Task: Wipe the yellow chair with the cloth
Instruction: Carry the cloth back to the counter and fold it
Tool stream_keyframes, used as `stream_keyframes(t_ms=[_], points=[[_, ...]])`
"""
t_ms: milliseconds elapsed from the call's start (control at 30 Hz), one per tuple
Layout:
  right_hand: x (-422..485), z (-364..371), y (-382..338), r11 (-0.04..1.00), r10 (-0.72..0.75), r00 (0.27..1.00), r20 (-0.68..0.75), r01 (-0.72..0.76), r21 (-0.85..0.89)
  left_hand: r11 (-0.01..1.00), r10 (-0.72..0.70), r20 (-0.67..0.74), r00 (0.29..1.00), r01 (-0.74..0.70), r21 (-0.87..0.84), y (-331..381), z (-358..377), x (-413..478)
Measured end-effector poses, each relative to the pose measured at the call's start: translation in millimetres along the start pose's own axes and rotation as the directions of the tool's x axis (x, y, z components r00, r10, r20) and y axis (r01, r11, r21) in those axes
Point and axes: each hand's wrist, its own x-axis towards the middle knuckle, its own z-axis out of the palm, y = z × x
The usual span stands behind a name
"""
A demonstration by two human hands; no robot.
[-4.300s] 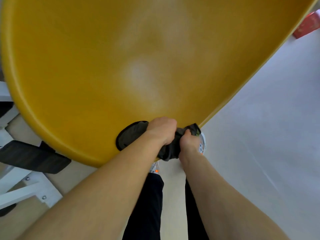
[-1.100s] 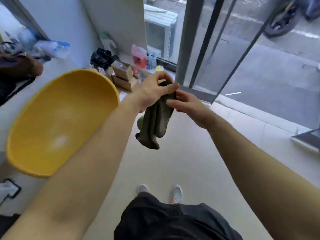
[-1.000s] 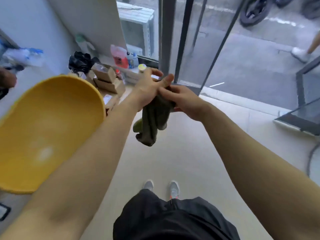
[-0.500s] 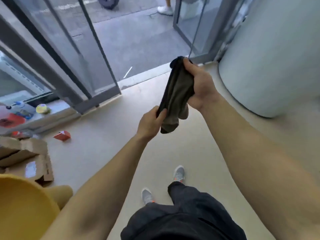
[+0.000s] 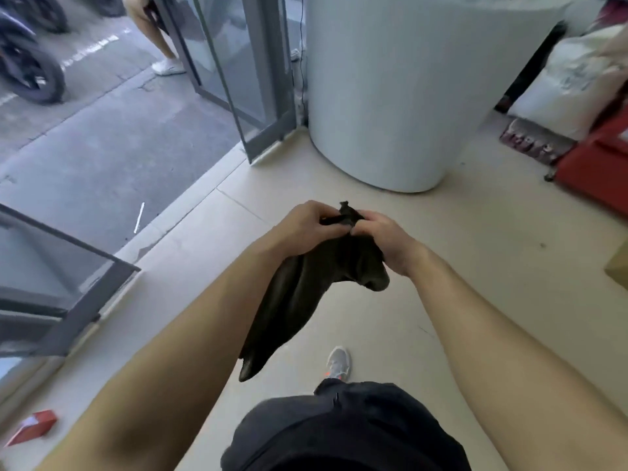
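A dark olive cloth (image 5: 299, 300) hangs in front of me at waist height. My left hand (image 5: 302, 222) and my right hand (image 5: 380, 239) both pinch its top edge, close together, thumbs nearly meeting. The rest of the cloth droops down and to the left between my forearms. The yellow chair is out of view.
A large pale grey rounded counter (image 5: 390, 96) stands ahead on the right. An open glass door (image 5: 244, 79) leads to the street with a motorbike (image 5: 27, 69) and a person's leg (image 5: 159, 39). A red cart (image 5: 598, 158), white sack (image 5: 571, 79) and small red box (image 5: 32, 431) sit on the floor.
The view has swung right, away from the yellow chair, which has left the frame. My left hand rose from the cloth's lower end to its top edge beside my right hand.
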Motion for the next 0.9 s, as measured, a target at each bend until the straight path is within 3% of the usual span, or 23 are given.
stream_keyframes(t_ms=[100,200,267,367,433,533,600,667,800,867,900], points=[[4,-62,-6,0.992,0.026,1.0,0.01,-0.025,-0.126,0.999,-0.009,0.102,0.995,0.012,-0.032,31,14,48],[6,-116,-18,0.983,-0.027,0.993,-0.115,0.006,-0.182,0.98,-0.034,0.029,0.999,0.039,-0.196,45,37,90],[7,-147,-26,0.995,-0.071,0.99,-0.12,0.063,-0.073,0.971,-0.052,0.058,0.997,0.064,-0.23,51,53,116],[11,-195,-35,0.974,-0.114,0.987,-0.111,0.133,0.186,0.972,0.004,0.224,0.975,0.049,-0.228,57,80,161],[18,-233,-40,0.918,-0.104,0.978,-0.181,0.164,0.36,0.994,0.011,0.278,0.961,0.019,-0.106,57,99,196],[23,-300,-53,0.814,-0.107,0.952,-0.286,0.249,0.525,0.973,0.011,0.264,0.964,-0.072,0.22,54,123,252],[28,-345,-63,0.751,-0.126,0.925,-0.358,0.325,0.575,0.959,0.032,0.285,0.958,-0.11,0.262,57,141,288],[33,-386,-73,0.696,-0.128,0.884,-0.45,0.404,0.594,0.976,0.034,0.281,0.959,-0.093,0.198,69,159,324],[50,-465,-81,0.566,-0.011,0.774,-0.633,0.527,0.634,0.99,-0.092,0.174,0.98,0.11,-0.092,93,181,398],[60,-506,-72,0.598,0.121,0.701,-0.703,0.514,0.615,0.963,-0.158,0.117,0.98,0.179,-0.199,105,181,433],[65,-526,-66,0.69,0.203,0.644,-0.737,0.44,0.574,0.95,-0.177,0.104,0.979,0.197,-0.241,113,180,450]])
